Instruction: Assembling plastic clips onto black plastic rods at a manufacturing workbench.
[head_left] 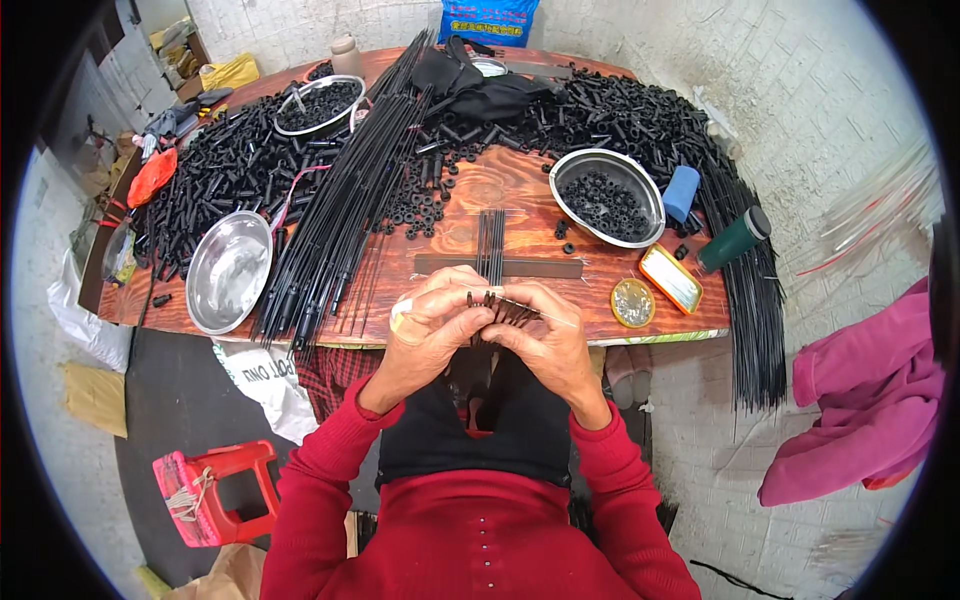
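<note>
At the table's front edge, both my hands are closed round the near ends of a small bundle of thin black rods (491, 232). My left hand (432, 328), with a pale wrap on one finger, pinches them from the left. From the right my right hand (548, 338) does the same, its thumb close to the other thumb. Short dark tips stick up between the fingers; what they are is too small to tell. The rods point away from me and cross a flat dark strip (545, 268) lying on the wooden table (478, 180).
A long pile of black rods (345, 190) lies left of my hands, beside an oval metal bowl (230, 272). To the right are a bowl of black rings (607, 205), a yellow-rimmed tray (671, 279), a round tin (633, 302) and a green bottle (735, 240). Black tubes (225, 165) heap behind.
</note>
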